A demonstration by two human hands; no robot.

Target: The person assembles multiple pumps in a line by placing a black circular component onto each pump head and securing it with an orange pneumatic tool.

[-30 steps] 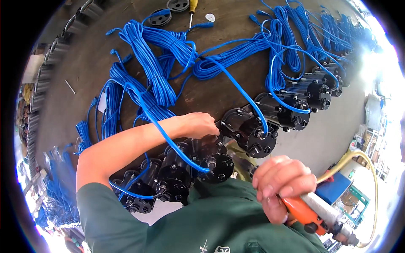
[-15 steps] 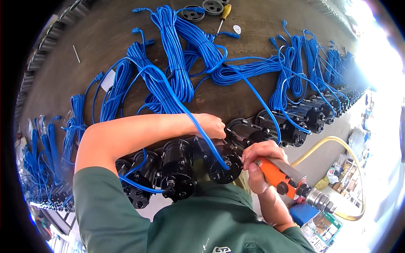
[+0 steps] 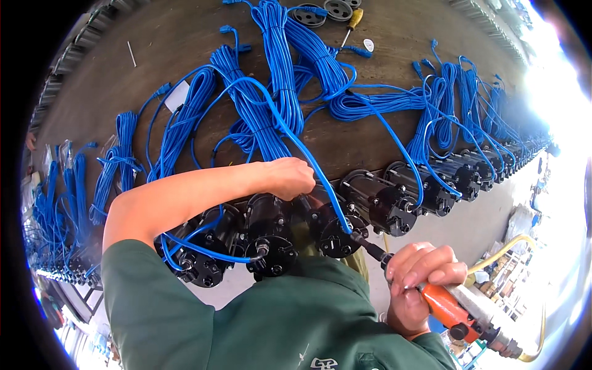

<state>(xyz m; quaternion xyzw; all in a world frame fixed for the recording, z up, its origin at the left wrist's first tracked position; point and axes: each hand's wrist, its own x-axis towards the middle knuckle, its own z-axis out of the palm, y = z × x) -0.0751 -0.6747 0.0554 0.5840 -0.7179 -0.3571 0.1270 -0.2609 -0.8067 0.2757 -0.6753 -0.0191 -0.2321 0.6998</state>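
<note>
My right hand [image 3: 424, 277] is wrapped round an orange and grey air-powered driver [image 3: 453, 313]. The driver's long dark socket shaft [image 3: 371, 247] reaches left to the end cap of a black cylindrical motor-like unit [image 3: 338, 234], at its edge beside the cable entry; whether it touches a bolt is unclear. From that cap a blue cable [image 3: 305, 148] arches up past my left hand [image 3: 293, 178]. The left fingers are curled closed above the gap between this unit and the black unit to its left [image 3: 271, 237]. What they hold, if anything, is hidden.
Bundled blue cables [image 3: 277, 68] lie across the brown table [image 3: 179, 43], with more black units [image 3: 382, 203] along its near edge. A yellow-handled screwdriver [image 3: 354, 20] and round dark discs [image 3: 338, 9] sit at the back. A yellow hose [image 3: 502, 251] loops right of the driver.
My right hand has drawn the driver to the right and lower, so its shaft now shows. The left fist has shifted a little left along the units. The whole view has shifted slightly.
</note>
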